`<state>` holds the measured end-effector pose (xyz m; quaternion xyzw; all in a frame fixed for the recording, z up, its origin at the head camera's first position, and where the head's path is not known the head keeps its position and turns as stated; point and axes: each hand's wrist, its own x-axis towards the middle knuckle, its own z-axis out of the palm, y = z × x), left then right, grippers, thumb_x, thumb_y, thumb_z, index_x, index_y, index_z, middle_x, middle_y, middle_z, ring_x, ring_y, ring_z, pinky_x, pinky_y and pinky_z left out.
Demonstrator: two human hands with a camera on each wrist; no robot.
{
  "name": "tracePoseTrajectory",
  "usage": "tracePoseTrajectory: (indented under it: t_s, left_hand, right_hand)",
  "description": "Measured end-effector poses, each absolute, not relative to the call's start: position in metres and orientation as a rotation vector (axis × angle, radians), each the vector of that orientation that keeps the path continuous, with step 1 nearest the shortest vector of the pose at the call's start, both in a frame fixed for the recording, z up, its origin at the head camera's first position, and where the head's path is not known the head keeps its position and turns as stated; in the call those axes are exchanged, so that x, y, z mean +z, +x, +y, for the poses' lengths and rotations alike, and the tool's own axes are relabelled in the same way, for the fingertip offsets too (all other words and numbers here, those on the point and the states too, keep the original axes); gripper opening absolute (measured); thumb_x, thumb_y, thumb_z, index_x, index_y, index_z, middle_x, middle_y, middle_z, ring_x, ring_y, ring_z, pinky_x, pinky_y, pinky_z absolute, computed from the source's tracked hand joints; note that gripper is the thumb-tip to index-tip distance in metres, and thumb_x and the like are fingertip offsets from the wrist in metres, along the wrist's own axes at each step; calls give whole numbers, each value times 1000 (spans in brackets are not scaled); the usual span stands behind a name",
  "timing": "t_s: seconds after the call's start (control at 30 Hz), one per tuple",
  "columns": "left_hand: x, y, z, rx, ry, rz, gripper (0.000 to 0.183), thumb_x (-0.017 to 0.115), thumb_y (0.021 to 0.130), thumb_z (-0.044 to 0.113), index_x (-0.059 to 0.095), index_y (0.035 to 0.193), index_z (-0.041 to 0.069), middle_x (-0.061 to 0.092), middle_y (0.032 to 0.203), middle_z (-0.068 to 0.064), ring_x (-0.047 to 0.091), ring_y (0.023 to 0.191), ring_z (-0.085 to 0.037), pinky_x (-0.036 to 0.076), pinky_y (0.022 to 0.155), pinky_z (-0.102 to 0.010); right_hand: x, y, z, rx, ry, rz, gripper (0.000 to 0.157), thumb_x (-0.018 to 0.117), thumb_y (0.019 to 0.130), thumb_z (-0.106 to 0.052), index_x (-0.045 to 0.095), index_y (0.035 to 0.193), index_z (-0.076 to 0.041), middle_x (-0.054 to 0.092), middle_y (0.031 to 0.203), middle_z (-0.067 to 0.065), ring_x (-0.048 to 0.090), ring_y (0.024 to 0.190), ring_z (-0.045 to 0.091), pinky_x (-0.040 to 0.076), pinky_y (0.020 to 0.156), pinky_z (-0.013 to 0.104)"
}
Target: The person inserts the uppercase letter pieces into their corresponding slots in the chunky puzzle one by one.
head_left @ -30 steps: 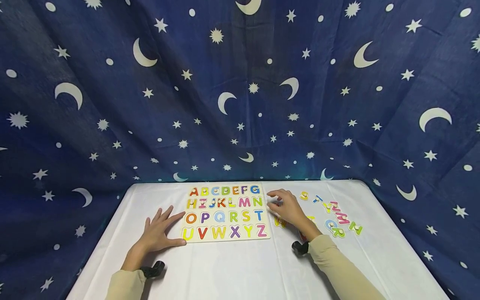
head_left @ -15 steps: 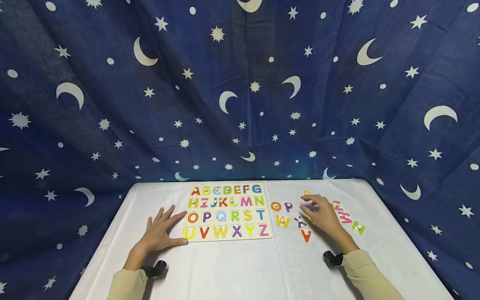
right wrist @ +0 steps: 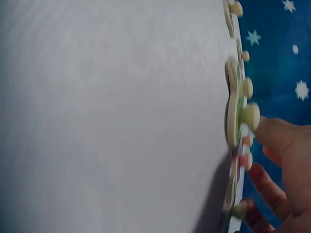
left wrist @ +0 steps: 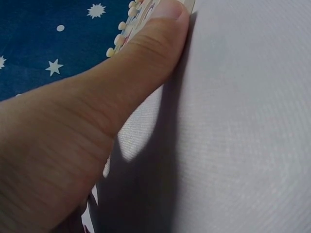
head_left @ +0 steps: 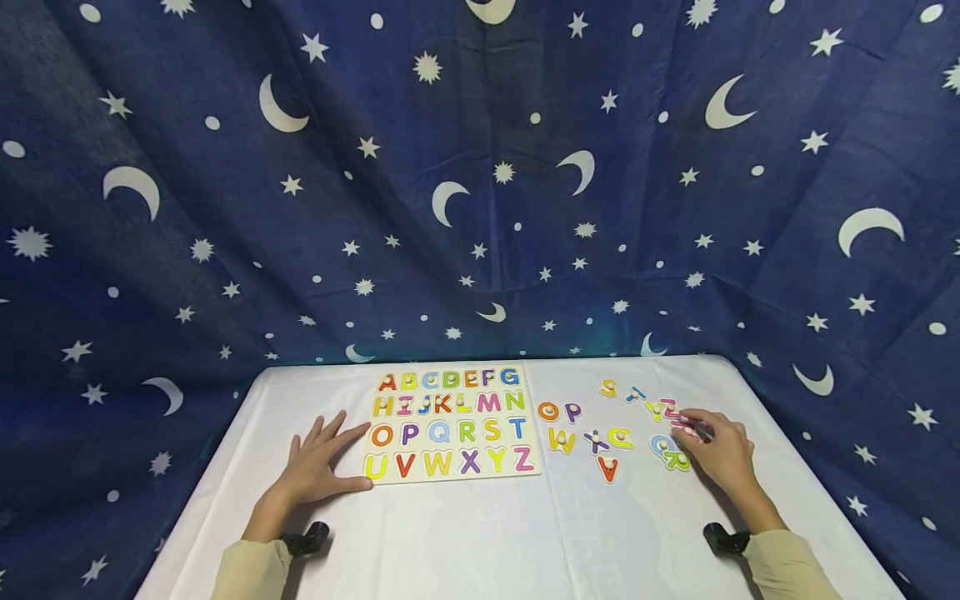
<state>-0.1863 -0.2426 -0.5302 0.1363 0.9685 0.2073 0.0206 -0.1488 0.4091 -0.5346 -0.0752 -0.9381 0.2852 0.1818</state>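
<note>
My left hand (head_left: pixel 321 462) lies spread on the white cloth at the left side of a wooden alphabet puzzle board (head_left: pixel 454 451). Its thumb (left wrist: pixel 155 39) touches the board's edge in the left wrist view. My right hand (head_left: pixel 722 454) is low over the loose letters, thumb and fingers apart around a pink M (head_left: pixel 677 423), which they partly cover. A green R (head_left: pixel 677 461), a light blue Q (head_left: pixel 660 445) and a pink Z (head_left: pixel 669 408) lie beside these fingers. In the right wrist view, fingertips are close to wooden knobs (right wrist: pixel 246 161); no pinch shows.
Between board and right hand lie an orange O (head_left: pixel 547 411), purple P (head_left: pixel 573 412), yellow W (head_left: pixel 561 440), purple X (head_left: pixel 596 441), yellow U (head_left: pixel 619 437) and red V (head_left: pixel 607 468). Farther back are S (head_left: pixel 608 387), T (head_left: pixel 635 394) and Y (head_left: pixel 654 410). A starry curtain (head_left: pixel 480 208) hangs behind.
My right hand has moved rightward from beside the board, across the loose letters to the M, uncovering the O, P, W, X, U and V. The left hand stays still.
</note>
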Motion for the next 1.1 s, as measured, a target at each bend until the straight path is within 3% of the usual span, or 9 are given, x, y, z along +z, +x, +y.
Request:
tracePoseTrajectory:
  t_s: [0.17, 0.4, 0.7, 1.1]
  left_hand:
    - [-532, -185, -244, 648, 427, 3003, 105, 84, 63, 74, 55, 150, 23, 30, 163, -26, 14, 149, -60, 5, 109, -85]
    - [-532, -184, -244, 647, 426, 3009, 105, 85, 63, 73, 54, 150, 23, 30, 164, -25, 14, 149, -60, 5, 109, -85]
    - [-531, -184, -244, 656, 437, 3009, 104, 85, 63, 72, 55, 149, 23, 31, 163, -26, 15, 148, -60, 6, 109, -85]
    - [-532, -186, -244, 646, 432, 3013, 104, 84, 63, 73, 55, 149, 23, 31, 163, -26, 15, 148, -60, 5, 109, -85]
  right_hand:
    - [-536, -146, 421, 811, -252, -2690, 32, 80, 90, -20, 72, 114, 0, 66, 116, 32, 52, 109, 51, 30, 89, 70]
    - [-536, -149, 428, 810, -283, -2723, 27, 80, 90, -24, 76, 104, -2, 67, 111, 29, 61, 105, 49, 34, 82, 64]
    - [-528, -149, 430, 848, -390, -2795, 31, 79, 90, -26, 75, 103, 1, 67, 115, 32, 59, 109, 51, 38, 87, 65]
    - [-521, -154, 425, 817, -461, -2851, 25, 75, 92, -21, 74, 101, 2, 71, 97, 22, 61, 97, 46, 35, 82, 65]
